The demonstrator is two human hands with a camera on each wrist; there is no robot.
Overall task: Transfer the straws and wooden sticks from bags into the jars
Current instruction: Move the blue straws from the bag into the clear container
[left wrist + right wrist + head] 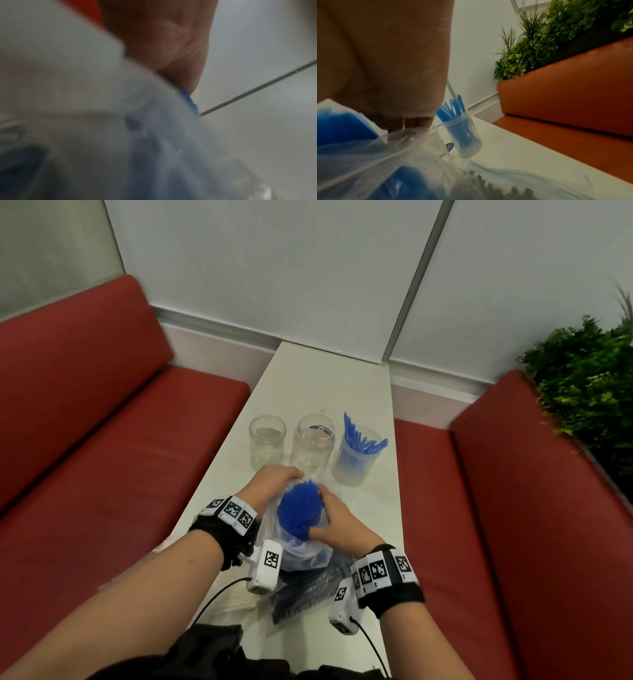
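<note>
From the head view, both hands work at a clear plastic bag [301,556] standing on the white bench [308,381]. The left hand [270,487] curls round the bag's far left side; its grip is wrapped on the plastic. The right hand [337,525] has its grip curled round the bundle of blue straws [298,513] poking out of the bag's mouth. Behind them stand three jars: an empty left jar [267,440], a middle jar [313,445], and a right jar [356,460] already holding light blue straws. A second bag of dark sticks [301,594] lies flat under the wrists.

The left wrist view is blurred: palm, plastic and a sliver of blue.

The right wrist view shows fingers [412,121] pressed on the plastic beside the bundle [342,125], the filled jar [462,136] just beyond, and red seating [565,94] with plants [539,37].
</note>
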